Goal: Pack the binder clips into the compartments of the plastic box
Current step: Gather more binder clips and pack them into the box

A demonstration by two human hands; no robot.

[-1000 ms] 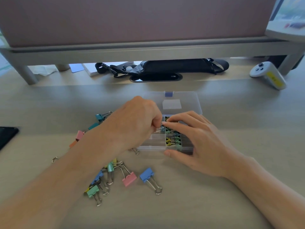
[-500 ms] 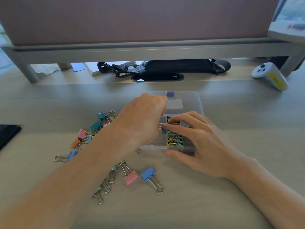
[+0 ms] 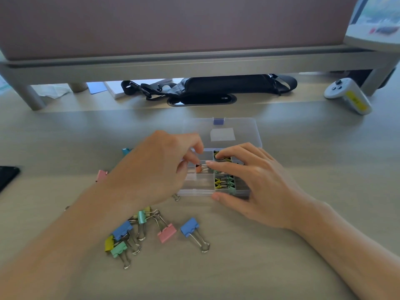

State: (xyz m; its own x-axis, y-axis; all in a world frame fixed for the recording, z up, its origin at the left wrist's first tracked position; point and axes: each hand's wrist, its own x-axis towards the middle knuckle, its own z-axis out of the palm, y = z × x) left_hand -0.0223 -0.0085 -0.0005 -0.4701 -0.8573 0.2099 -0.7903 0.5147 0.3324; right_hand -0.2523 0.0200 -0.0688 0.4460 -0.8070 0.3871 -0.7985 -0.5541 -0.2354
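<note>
1. The left hand's [image 3: 155, 167] grip pinches an orange binder clip [image 3: 198, 168], holding it in a middle compartment of the plastic box [image 3: 194, 192].
2. The right hand [image 3: 255, 182] lies spread on the box, its grip wide and holding nothing, thumb against the front wall.
3. Compartments under that hand already hold yellow and green clips [image 3: 223, 182]; the left ones look nearly bare.
4. Loose clips [image 3: 140, 230] remain on the desk [image 3: 281, 267], so I judge plenty is left.
</note>
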